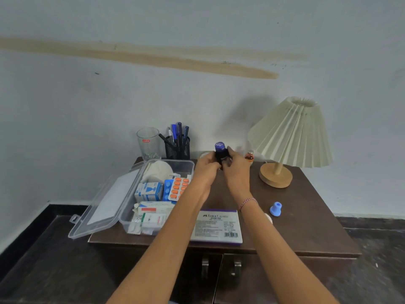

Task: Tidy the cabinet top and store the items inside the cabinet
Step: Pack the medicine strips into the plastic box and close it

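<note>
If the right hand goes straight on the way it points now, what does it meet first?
The right hand grips the dark bottle; beyond it the way looks free to the wall, though depth is unclear.

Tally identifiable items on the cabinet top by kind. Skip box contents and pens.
Bottles: 2 (dark bottle, red bottle)
Glass: 1
Pen holder: 1
Plastic box: 1
Stamp pad: 1
Lamp: 1
Blue cap: 1
Total: 8
Uncounted, partly hidden: white disc, white blob.
</note>
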Demonstrator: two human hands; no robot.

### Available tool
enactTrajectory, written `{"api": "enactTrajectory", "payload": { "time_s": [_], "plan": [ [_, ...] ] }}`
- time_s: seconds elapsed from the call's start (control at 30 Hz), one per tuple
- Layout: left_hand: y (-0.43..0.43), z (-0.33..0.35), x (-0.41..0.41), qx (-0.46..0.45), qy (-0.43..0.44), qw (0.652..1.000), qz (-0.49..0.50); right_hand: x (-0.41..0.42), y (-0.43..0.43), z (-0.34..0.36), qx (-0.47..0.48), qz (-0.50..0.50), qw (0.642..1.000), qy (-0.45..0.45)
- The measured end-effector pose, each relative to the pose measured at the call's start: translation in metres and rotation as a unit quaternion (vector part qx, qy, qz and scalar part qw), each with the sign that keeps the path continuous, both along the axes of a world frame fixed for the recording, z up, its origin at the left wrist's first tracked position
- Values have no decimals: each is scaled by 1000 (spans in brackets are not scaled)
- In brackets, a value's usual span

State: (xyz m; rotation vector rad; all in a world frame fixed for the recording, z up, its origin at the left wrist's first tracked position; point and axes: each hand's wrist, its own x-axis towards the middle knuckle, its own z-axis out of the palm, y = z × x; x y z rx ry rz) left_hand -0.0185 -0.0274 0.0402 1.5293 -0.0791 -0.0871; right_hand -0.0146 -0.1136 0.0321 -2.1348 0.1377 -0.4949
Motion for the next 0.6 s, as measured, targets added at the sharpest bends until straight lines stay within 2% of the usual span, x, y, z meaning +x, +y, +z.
{"api": "enactTrajectory", "payload": {
  "time_s": [0.37,0.47,0.6],
  "plan": [
    [45,1,-7,-62,-16,995,72,-6,41,0,45,17,996,-70],
    [57,2,-3,-122,10,988,91,1,53,-3,64,27,994,-80],
    [77,-1,2,-154,31,981,111,11,70,-7,95,25,992,-84]
  ]
}}
